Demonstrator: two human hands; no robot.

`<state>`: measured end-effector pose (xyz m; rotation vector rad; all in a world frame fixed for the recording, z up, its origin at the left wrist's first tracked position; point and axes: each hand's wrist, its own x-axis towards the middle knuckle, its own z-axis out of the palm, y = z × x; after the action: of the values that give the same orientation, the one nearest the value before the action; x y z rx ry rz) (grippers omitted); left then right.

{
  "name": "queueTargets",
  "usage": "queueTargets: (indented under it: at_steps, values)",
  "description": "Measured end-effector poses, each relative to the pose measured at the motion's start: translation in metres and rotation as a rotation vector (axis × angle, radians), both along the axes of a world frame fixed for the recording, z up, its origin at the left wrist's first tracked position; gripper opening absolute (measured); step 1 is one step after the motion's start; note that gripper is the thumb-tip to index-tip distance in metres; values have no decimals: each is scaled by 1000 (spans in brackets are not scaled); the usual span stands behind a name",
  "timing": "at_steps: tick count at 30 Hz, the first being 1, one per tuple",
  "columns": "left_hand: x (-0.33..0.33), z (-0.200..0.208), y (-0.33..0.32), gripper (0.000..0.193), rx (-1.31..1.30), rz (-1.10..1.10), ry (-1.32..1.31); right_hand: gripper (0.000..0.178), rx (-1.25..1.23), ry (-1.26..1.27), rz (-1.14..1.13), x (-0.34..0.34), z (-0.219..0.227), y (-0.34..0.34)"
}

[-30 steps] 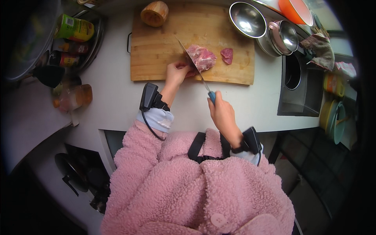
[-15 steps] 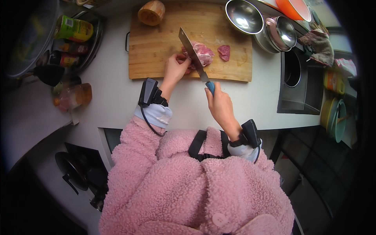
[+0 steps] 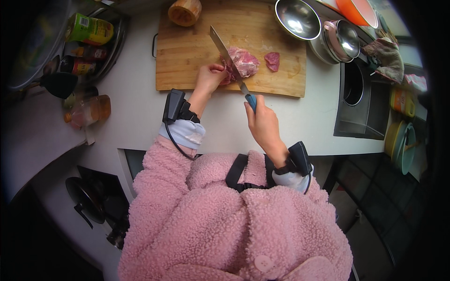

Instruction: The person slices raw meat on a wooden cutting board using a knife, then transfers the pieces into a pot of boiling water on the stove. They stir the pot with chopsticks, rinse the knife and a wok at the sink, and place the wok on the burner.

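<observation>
My right hand (image 3: 265,122) is closed round the blue handle of a kitchen knife (image 3: 228,58). Its wide blade slants up and to the left across a chunk of raw meat (image 3: 246,62), the bulk of which shows right of the blade. On the blade's left side, my left hand (image 3: 209,77) pinches the edge of a reddish flap of meat (image 3: 227,77); I cannot tell whether that flap is cut free. Apart from these, a flat slice of meat (image 3: 272,61) lies farther right. All rest on a wooden cutting board (image 3: 187,56).
A cut orange-skinned squash piece (image 3: 184,12) sits at the board's far left. Beyond the right corner stand a steel bowl (image 3: 298,19) and stacked pots (image 3: 340,42), beside a sink (image 3: 358,114). Bottles and a green-yellow packet (image 3: 92,30) stand left.
My left hand has drawn slightly left, away from the blade, with the meat's edge in its fingers. The knife's tip has swung a little left. The whole view has shifted slightly.
</observation>
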<state>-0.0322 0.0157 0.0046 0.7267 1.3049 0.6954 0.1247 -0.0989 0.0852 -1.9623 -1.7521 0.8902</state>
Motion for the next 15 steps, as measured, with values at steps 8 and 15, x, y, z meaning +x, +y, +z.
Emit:
queueTargets:
  at_steps: [8,15]
  values:
    - [3,7,-1,14,-33,-10,71,23,-18,-42,-4,-6,-16,-11]
    - [4,2,-4,13,-2,-28,135,22,-44,-52,30,-10,-18,7]
